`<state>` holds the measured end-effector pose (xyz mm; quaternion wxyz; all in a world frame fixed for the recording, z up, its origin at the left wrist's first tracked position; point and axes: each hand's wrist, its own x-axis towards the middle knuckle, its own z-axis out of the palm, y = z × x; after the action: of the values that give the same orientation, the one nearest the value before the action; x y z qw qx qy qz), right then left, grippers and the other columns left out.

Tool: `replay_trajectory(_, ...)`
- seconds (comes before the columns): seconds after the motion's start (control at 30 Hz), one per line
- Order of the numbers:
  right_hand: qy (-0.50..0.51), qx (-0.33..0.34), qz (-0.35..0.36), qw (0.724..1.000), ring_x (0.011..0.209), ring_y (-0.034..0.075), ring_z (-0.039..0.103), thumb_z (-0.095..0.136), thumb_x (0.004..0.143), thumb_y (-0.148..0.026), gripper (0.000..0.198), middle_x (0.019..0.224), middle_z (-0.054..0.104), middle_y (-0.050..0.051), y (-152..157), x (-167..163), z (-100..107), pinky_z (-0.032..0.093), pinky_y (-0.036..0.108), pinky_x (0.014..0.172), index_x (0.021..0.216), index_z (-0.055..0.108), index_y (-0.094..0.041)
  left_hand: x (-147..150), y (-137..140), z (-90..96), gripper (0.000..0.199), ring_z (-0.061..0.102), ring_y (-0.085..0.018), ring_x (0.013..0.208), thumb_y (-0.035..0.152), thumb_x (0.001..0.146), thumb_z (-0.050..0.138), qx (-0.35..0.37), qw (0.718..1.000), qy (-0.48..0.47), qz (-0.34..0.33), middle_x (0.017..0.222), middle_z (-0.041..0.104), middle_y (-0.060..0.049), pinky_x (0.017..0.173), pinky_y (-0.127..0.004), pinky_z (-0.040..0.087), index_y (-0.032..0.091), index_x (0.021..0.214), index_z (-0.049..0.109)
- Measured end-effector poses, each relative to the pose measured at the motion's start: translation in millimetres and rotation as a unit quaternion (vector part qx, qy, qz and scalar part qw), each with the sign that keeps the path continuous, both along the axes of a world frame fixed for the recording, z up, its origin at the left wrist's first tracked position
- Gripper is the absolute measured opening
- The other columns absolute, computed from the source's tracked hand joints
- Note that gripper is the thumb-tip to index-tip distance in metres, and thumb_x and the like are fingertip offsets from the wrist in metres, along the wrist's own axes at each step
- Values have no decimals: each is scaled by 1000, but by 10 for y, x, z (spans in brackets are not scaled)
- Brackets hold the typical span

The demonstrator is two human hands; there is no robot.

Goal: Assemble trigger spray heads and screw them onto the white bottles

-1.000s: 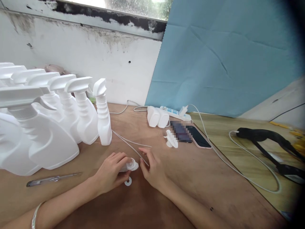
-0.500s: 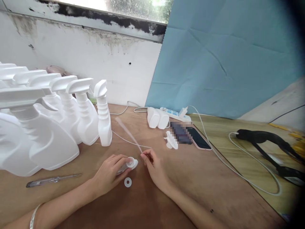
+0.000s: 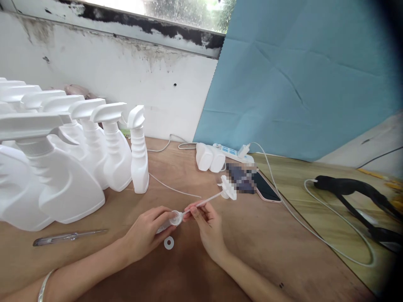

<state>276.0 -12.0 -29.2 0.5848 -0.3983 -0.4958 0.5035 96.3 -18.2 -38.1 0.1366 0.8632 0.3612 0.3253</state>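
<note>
My left hand (image 3: pixel 149 230) is closed around a small white spray-head part (image 3: pixel 175 218) whose round opening faces up and right. Between the fingertips of my right hand (image 3: pixel 206 222) is a thin translucent dip tube (image 3: pixel 210 199), its near end at the rim of that opening; whether it is inside I cannot tell. The tube's far end points toward a white trigger sprayer piece (image 3: pixel 227 188) lying on the table. Just below my left fingers lies a flat white washer ring (image 3: pixel 169 243).
White spray bottles (image 3: pixel 71 184) with trigger heads stand in rows on the left. A clear-handled screwdriver (image 3: pixel 69 238) lies before them. Farther back are white bottles (image 3: pixel 209 157), a power strip (image 3: pixel 233 152), phones (image 3: pixel 267 186) and cables. A black strap-like object (image 3: pixel 346 182) lies at right.
My right hand has swung the tube from pointing up-left to pointing up-right. Its near end is now at the spray-head part's opening. The left hand keeps its hold.
</note>
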Motion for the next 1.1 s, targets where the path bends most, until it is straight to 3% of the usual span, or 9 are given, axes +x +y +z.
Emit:
replay_trajectory(0.7,-89,58,3,994,59,10,60,55,82,-32,14,66,61,-2,66,-63,-36,50,23,59,77,52,-19,15,-7,31,20,60,-15,79,21,86,46,11,1000,-19,14,93,62,-6,69,-24,49,18,105,53)
replay_trajectory(0.8,-161,91,-4,983,62,11,60,52,84,-30,11,66,60,-2,65,-55,-14,49,23,61,79,52,-20,20,-10,32,20,60,-15,78,22,86,45,8,1000,-17,19,91,62,-6,68,-24,49,18,104,52)
replay_trajectory(0.93,-274,164,-7,948,68,13,62,55,81,-26,5,75,63,0,84,-63,75,49,25,65,82,54,-21,17,-7,15,19,60,-15,78,22,86,45,7,1000,-18,18,91,62,-6,69,-26,50,18,104,52)
replay_trajectory(1.1,-321,232,-24,918,65,14,62,59,78,-23,2,72,66,1,90,-99,91,49,26,61,78,58,-22,13,-7,16,19,60,-16,81,22,87,45,-8,1000,-18,4,94,61,-7,72,-27,50,17,104,51)
